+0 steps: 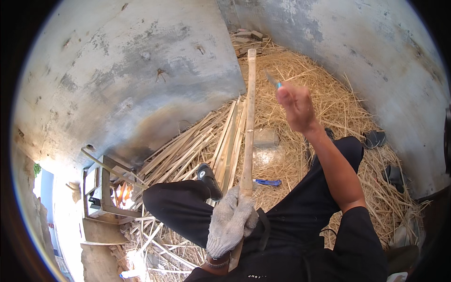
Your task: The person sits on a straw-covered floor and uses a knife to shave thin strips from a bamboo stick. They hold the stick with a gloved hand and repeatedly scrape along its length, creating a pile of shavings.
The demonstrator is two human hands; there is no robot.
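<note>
The upright bamboo pole [248, 122] splits the middle of the frame. Left of it, stacked bamboo strips [197, 150] crowd the floor; right of it, open straw [329, 94] lies free up to the concrete wall [390, 56].

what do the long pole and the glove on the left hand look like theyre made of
The long pole looks like bamboo: pale tan, dry and matt, with ring-like joints along it. The glove on the left hand seems to be knitted cotton, off-white and grubby, with a ribbed weave. The right hand is bare and holds a blade with a blue handle, probably metal.
</note>
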